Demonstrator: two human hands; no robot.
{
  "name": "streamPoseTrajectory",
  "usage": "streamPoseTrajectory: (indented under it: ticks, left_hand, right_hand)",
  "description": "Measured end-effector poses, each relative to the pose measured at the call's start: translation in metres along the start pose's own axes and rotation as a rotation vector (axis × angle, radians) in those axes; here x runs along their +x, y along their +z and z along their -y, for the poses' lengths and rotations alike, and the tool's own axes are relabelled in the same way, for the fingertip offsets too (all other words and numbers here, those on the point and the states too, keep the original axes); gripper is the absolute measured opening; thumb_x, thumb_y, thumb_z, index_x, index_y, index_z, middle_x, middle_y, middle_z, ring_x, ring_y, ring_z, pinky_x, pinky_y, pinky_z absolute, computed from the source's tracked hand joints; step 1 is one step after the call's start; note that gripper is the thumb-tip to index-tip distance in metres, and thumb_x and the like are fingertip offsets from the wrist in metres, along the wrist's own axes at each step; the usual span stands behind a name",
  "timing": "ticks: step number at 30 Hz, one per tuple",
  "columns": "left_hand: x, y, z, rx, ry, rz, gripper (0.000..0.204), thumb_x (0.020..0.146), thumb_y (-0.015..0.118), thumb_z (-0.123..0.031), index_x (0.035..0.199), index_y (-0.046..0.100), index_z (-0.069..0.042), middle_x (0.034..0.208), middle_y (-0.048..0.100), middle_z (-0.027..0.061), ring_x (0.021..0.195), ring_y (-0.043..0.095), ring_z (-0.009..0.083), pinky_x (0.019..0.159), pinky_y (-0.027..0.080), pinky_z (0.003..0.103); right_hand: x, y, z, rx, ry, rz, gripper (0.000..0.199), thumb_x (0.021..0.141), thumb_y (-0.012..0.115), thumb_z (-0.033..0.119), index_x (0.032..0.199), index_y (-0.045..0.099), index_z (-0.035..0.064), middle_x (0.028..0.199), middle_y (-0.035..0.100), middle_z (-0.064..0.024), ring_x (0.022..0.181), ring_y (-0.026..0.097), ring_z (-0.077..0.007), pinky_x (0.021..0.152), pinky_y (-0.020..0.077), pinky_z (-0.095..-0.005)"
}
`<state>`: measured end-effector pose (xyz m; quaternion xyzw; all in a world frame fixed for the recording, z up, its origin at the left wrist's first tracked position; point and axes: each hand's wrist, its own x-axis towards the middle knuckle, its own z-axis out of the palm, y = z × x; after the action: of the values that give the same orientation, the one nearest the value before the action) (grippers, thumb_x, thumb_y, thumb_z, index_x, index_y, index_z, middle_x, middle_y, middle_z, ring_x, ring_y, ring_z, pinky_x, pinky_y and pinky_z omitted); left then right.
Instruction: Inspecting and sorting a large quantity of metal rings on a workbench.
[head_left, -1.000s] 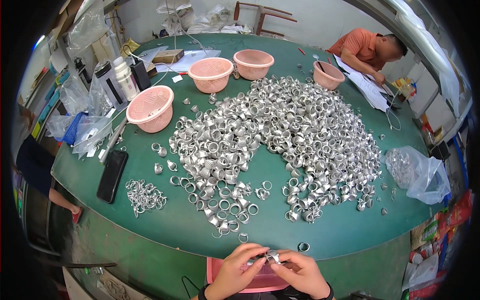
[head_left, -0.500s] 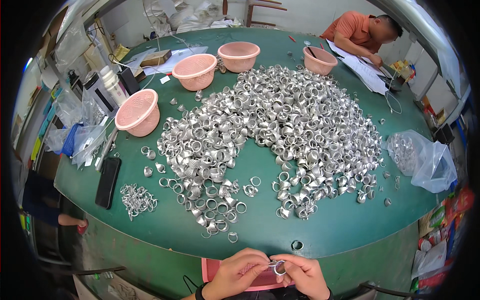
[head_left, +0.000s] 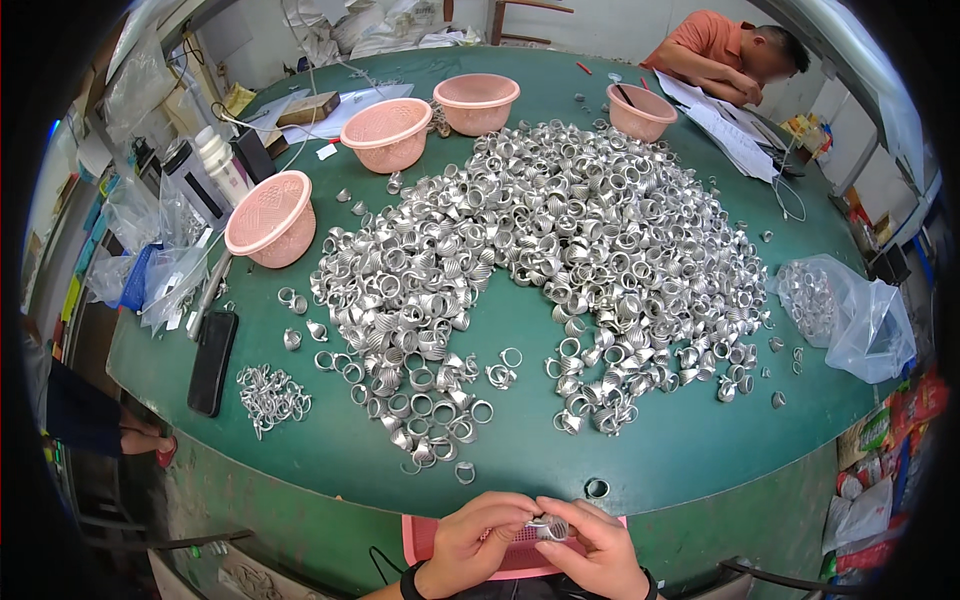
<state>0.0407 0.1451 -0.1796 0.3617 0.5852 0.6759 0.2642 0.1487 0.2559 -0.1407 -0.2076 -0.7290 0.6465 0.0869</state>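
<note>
Low at the table's front edge, my hands meet over a pink plastic basket (head_left: 412,540). Between the thumb and fingers of my right hand (head_left: 604,556) is a silvery metal ring (head_left: 552,528) with a ridged, wide band. My left hand (head_left: 468,545) pinches at the ring's left side; its fingertips hide whatever small part they grip. A single ring (head_left: 596,489) lies on the table just beyond my right hand. Past it spreads a big heap of similar silvery rings (head_left: 610,230), with scattered ones at its near edge.
A small pile of thin metal pieces (head_left: 272,398) lies left, beside a black phone (head_left: 213,364). Pink baskets (head_left: 270,220) stand along the left and far sides. At right is a clear bag (head_left: 850,315) holding rings. Another person (head_left: 725,60) leans over papers (head_left: 725,135).
The ring in my right hand has turned, its ridged band now showing instead of its opening. The person across has drawn a hand back from the papers toward the head.
</note>
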Motion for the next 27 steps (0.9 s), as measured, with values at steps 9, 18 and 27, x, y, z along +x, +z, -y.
streamPoseTrajectory:
  ticks: [9,18,27]
  left_hand:
    - [0.008,-0.003,-0.005,-0.039,0.008,0.108,0.016,0.066,0.061,0.004,0.081,0.057,0.003,0.085,0.055,0.0118,0.072,0.053,0.0153,0.059,0.042,0.022]
    - [0.005,-0.007,-0.008,-0.044,0.016,0.116,0.011,0.068,0.061,0.001,0.079,0.059,0.0,0.086,0.057,0.0095,0.072,0.056,0.0156,0.061,0.047,0.023]
    - [-0.005,-0.011,-0.001,0.106,0.097,0.103,0.014,0.065,0.062,0.002,0.077,0.06,-0.002,0.082,0.058,0.0073,0.068,0.056,0.0164,0.059,0.047,0.022]
  right_hand:
    - [-0.003,0.005,-0.001,-0.101,-0.109,-0.074,0.031,0.067,0.06,0.001,0.097,0.052,0.0008,0.091,0.053,-0.0127,0.081,0.053,-0.0192,0.071,0.0417,-0.0258]
    - [-0.001,0.005,0.002,-0.154,-0.232,-0.158,0.03,0.065,0.062,0.002,0.094,0.052,-0.0002,0.091,0.053,-0.0141,0.081,0.053,-0.024,0.071,0.0418,-0.0295]
    - [-0.001,0.007,-0.01,-0.191,-0.275,-0.187,0.028,0.061,0.066,-0.002,0.085,0.054,-0.0006,0.085,0.054,-0.0131,0.076,0.055,-0.0194,0.067,0.0455,-0.0268]
